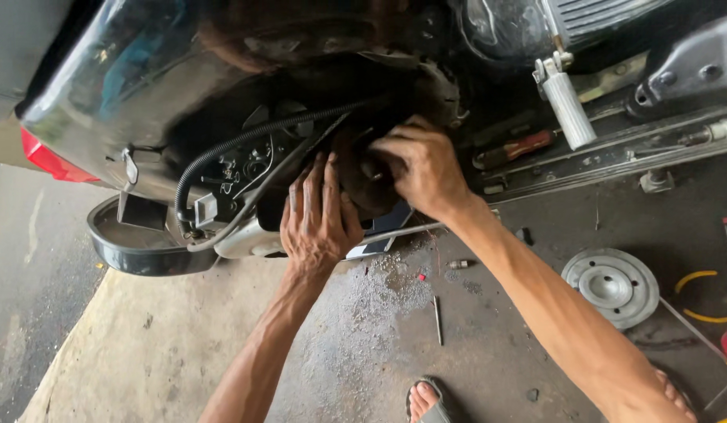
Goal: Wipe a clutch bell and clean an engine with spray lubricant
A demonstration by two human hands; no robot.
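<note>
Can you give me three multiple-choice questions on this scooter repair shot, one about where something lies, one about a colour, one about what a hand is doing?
1. Where does the round metal disc lie?
A. on the concrete floor, to the right of the arms
B. on top of the scooter
C. in the left hand

2. What colour is the tail light at the left edge?
A. green
B. red
C. white

3. What is the right hand doing?
A. hanging free in the air
B. lying flat on the floor
C. gripping a dark part inside the opened scooter

Answers: 1 A, the disc rests flat on the ground; 2 B, the lens is red; 3 C, its fingers curl round the part while the left hand presses beside it.
</note>
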